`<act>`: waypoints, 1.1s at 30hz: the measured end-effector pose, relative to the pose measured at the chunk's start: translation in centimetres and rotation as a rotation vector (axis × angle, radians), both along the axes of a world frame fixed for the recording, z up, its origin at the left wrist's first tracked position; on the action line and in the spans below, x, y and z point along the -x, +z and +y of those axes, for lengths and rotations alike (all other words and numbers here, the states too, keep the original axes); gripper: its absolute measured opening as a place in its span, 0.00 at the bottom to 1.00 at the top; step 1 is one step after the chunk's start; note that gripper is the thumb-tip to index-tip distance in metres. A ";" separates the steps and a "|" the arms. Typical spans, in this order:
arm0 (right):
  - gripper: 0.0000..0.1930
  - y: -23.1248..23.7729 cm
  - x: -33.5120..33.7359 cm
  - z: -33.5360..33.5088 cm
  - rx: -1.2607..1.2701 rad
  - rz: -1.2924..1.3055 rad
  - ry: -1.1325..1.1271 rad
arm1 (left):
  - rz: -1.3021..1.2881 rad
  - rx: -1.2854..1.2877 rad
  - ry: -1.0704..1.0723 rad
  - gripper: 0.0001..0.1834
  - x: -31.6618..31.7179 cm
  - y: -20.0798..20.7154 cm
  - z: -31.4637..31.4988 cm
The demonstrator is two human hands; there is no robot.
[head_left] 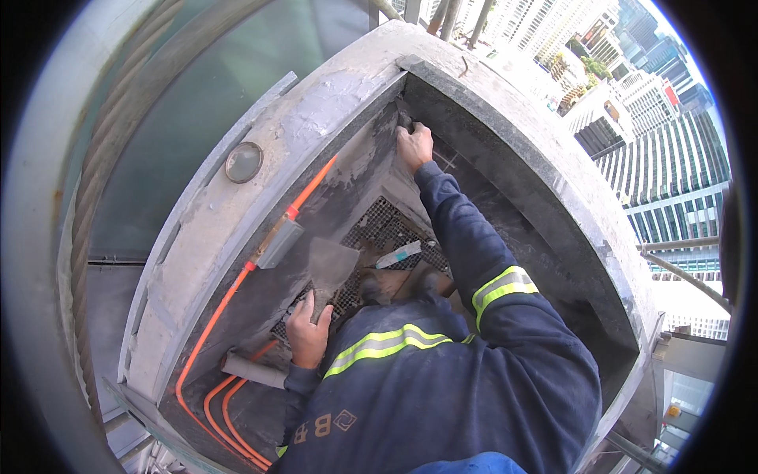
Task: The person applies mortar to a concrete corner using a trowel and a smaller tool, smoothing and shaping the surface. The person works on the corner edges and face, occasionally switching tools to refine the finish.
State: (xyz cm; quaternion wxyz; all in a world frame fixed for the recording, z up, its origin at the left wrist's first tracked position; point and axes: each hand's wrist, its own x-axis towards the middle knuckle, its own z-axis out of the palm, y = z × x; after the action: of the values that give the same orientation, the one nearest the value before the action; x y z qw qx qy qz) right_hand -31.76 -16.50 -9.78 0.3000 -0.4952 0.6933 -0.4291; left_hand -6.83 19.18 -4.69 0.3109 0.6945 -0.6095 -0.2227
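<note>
My left hand [306,332] is closed round the handle of a wide putty knife, low inside the grey concrete recess. The putty knife's flat blade [332,262] points up and away, just right of a small grey junction box [280,243]. My right arm stretches forward, with my right hand [414,148] closed at the far corner where the two inner walls meet. A small dark piece [405,122] shows at its fingertips against the corner; its kind I cannot make out. Rough pale filler [316,110] covers part of the left ledge near the corner.
Orange conduit [229,296] runs along the left wall, with a short grey pipe [254,370] below. A round glass disc [244,162] sits on the left ledge. Black grating [379,225] lies around my feet, with a torn packet [399,254]. High-rise buildings [663,158] stand beyond the right ledge.
</note>
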 end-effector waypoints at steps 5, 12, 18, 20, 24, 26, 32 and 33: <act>0.20 0.8 -0.3 -2.1 -0.106 -0.123 -0.069 | -0.023 0.019 -0.009 0.25 -1.8 -0.5 -0.7; 0.16 -1.7 3.2 -4.0 0.035 -0.154 0.057 | 0.002 0.058 -0.091 0.25 -1.7 -0.2 -2.2; 0.17 0.0 1.5 -1.6 0.047 -0.299 -0.076 | 0.003 0.020 -0.117 0.25 -1.1 -0.9 -1.5; 0.17 -1.5 2.2 -1.8 0.066 -0.262 -0.077 | 0.017 0.039 -0.137 0.25 -0.4 -1.3 -1.6; 0.14 -1.4 3.1 -1.3 0.019 -0.481 -0.046 | 0.008 0.004 -0.155 0.26 0.6 -1.6 -1.6; 0.09 -0.6 3.2 -1.1 -0.056 -0.703 -0.036 | -0.003 -0.005 -0.160 0.26 1.0 -1.5 -1.6; 0.07 2.2 4.5 -0.1 -0.111 -0.878 -0.012 | -0.011 0.026 -0.143 0.25 2.2 -1.8 -1.4; 0.07 2.2 4.9 -0.1 -0.107 -0.902 -0.011 | -0.015 0.028 -0.143 0.26 2.3 -1.9 -1.2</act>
State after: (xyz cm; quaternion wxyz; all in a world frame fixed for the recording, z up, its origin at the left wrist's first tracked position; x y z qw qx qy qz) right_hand -36.61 -16.59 -7.58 0.5949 -0.2388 0.5172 -0.5671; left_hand -9.13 17.95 -6.57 0.2995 0.6464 -0.6627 -0.2307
